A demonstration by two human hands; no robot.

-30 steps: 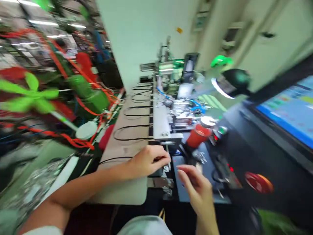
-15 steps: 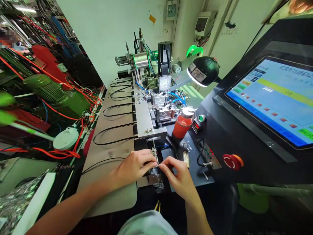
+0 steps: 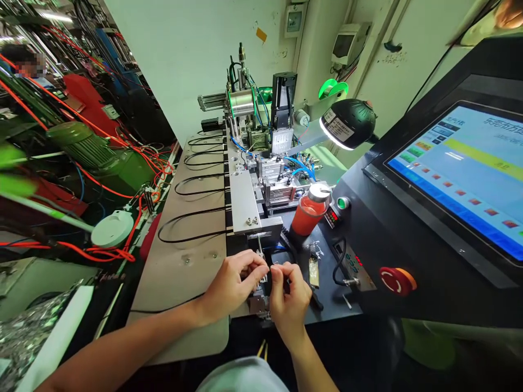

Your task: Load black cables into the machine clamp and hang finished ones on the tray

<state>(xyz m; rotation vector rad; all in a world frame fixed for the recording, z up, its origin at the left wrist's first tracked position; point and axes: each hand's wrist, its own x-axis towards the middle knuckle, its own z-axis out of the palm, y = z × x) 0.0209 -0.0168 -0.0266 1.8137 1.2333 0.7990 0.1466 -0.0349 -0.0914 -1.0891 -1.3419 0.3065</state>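
My left hand (image 3: 237, 280) reaches over the front end of the bench machine, thumb and index finger pinched together. My right hand (image 3: 289, 299) faces it with curled fingers, its thumb and fingertips pressed together. The two sets of fingertips almost meet, and whatever lies between them is too small to make out. Just beneath sits a small metal fixture (image 3: 257, 304), partly hidden by my hands. A thin black cable (image 3: 163, 310) runs across the tan plate and passes behind my left wrist. Right of my right hand lie a pale yellowish strip (image 3: 314, 273) and small silvery pieces (image 3: 316, 249).
An orange-red jar (image 3: 307, 216) with a pale lid stands beyond my right hand. A lit black lamp (image 3: 349, 124) hangs over the machine. At right are a red emergency stop button (image 3: 397, 280) and a touchscreen (image 3: 469, 163). A person (image 3: 26, 62) is far left.
My right hand has turned more upright with its fingers curled in tighter. Both pinches have risen slightly from the fixture. The whole view has shifted a little, moving the scene rightward.
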